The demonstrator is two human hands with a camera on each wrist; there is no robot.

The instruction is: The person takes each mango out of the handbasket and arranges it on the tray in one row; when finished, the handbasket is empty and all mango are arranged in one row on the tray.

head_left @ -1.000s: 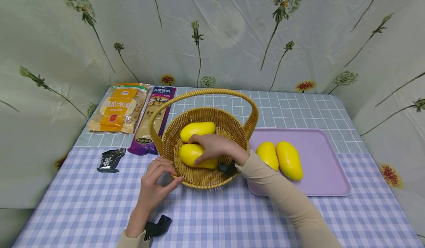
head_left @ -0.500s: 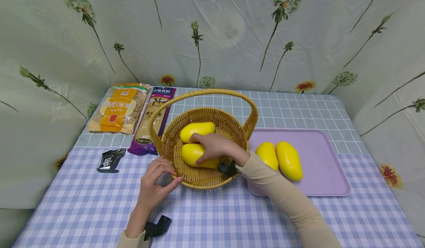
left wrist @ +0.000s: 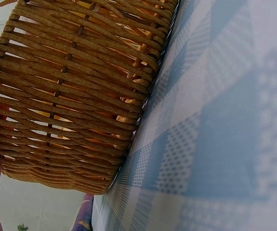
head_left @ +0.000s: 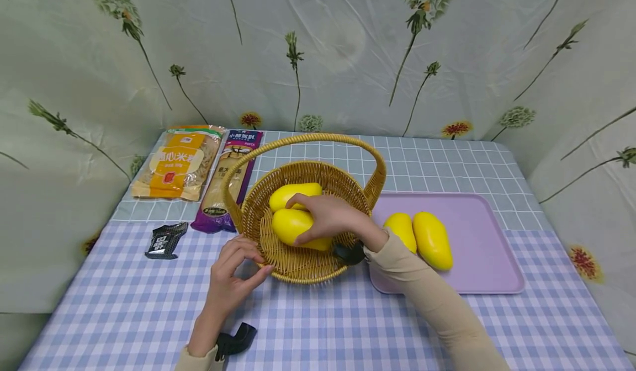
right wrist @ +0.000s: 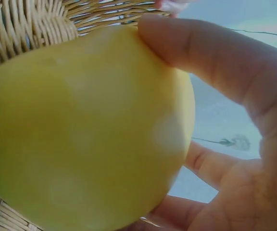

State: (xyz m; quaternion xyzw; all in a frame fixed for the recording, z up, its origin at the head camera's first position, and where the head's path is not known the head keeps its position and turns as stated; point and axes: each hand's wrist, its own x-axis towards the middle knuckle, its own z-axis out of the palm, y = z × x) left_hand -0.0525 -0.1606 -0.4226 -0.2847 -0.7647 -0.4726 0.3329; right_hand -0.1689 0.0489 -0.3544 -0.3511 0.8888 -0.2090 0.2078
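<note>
In the head view, a round wicker basket (head_left: 300, 268) with a tall arched handle stands mid-table. My right hand (head_left: 332, 216) reaches into it and grips a yellow mango (head_left: 293, 228), thumb on the near side and fingers over the far side. Close up in the right wrist view, the same mango (right wrist: 85, 130) fills much of the picture. Behind it in the basket lies a second mango (head_left: 293, 193). My left hand (head_left: 232, 269) holds the basket's near-left rim between thumb and fingers. The left wrist view shows mostly the basket's woven side (left wrist: 71, 101).
Two more mangoes, one left (head_left: 401, 230) and one right (head_left: 433, 241), lie on a lilac tray (head_left: 489, 249) to the right. Left of the basket are a purple pasta packet (head_left: 226, 183), an orange-labelled food bag (head_left: 176, 164) and a small black packet (head_left: 166, 240).
My right hand and the gripped mango have risen slightly and shifted a little right and away from me. The left hand and basket have stayed put.
</note>
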